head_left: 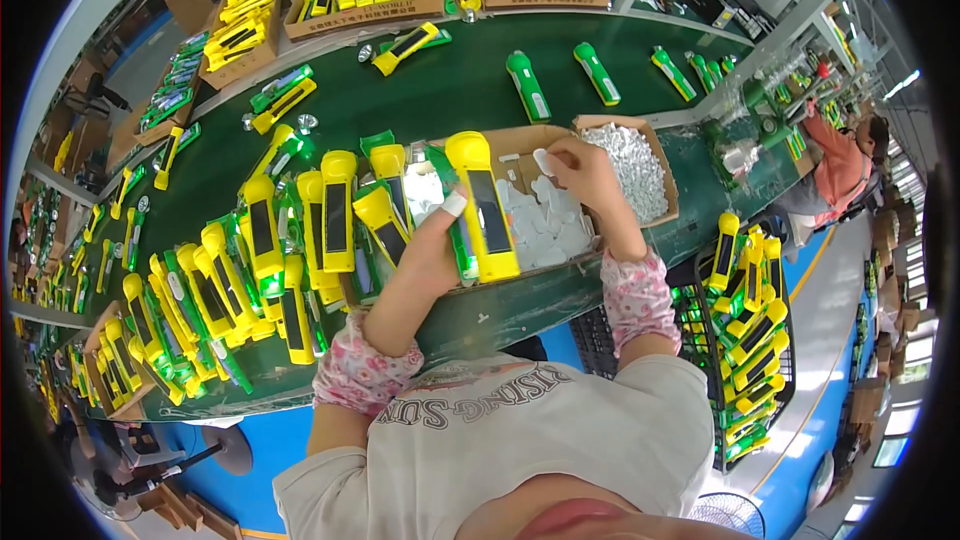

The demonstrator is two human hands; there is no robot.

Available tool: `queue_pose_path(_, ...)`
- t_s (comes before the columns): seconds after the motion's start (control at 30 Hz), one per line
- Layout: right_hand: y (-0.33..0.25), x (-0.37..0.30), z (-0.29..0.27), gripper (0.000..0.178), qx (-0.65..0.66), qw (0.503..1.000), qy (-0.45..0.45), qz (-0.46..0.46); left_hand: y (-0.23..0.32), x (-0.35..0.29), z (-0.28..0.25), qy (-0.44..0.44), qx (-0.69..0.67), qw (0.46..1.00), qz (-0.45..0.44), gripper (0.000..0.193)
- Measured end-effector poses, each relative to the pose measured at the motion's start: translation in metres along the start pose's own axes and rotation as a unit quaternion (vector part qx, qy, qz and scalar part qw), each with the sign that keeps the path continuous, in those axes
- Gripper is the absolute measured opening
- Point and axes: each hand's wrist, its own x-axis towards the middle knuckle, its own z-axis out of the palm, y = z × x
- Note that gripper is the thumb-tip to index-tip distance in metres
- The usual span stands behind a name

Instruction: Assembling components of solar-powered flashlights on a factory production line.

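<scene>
My left hand (432, 252) is wrapped round the green side of a yellow-and-green flashlight (468, 162), which stands upright with a dark solar panel on its yellow face. White tape covers the tip of one finger. Pinched in my right hand (588, 175) is a small pale, flat piece (543, 161). This hand is over a cardboard box (558, 270) holding many similar translucent pieces. Touching that box on the right, another box (668, 155) is full of small shiny silver parts. Many yellow flashlights (338, 210) are heaped left of my left hand.
Green flashlights (527, 86) lie along the green belt (460, 80) beyond the boxes. At the far side stands a carton of yellow flashlights (365, 8). A black basket (706, 365) beside my right elbow is heaped with flashlights. Another person (838, 160) sits at right.
</scene>
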Motion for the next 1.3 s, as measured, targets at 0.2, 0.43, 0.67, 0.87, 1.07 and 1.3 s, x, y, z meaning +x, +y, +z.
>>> queue_pose_path(0.2, -0.083, -0.029, 0.005, 0.013, 0.349, 0.929, -0.032, -0.123, -0.007, 0.018, 0.021, -0.033, -0.009, 0.995, 0.097, 0.049)
queue_pose_path(0.43, -0.117, -0.009, 0.029, 0.029, 0.279, 0.949, 0.007, -0.148, -0.001, 0.026, 0.02, -0.106, -0.057, 0.988, 0.099, 0.05)
queue_pose_path(0.67, -0.136, -0.002, 0.022, 0.032, 0.143, 0.956, -0.035, -0.256, 0.008, 0.031, 0.005, -0.136, 0.012, 0.968, 0.21, 0.052)
queue_pose_path(0.87, -0.134, -0.005, 0.023, 0.036, 0.017, 0.953, -0.028, -0.302, 0.017, 0.025, 0.004, -0.105, 0.068, 0.968, 0.219, 0.054)
queue_pose_path(1.07, -0.178, 0.001, 0.022, 0.046, -0.204, 0.9, 0.118, -0.366, 0.004, 0.027, 0.007, -0.077, 0.037, 0.962, 0.261, 0.044)
queue_pose_path(1.3, -0.169, 0.045, 0.027, 0.043, -0.243, 0.883, 0.136, -0.377, -0.003, 0.037, 0.003, -0.078, -0.006, 0.98, 0.182, 0.035)
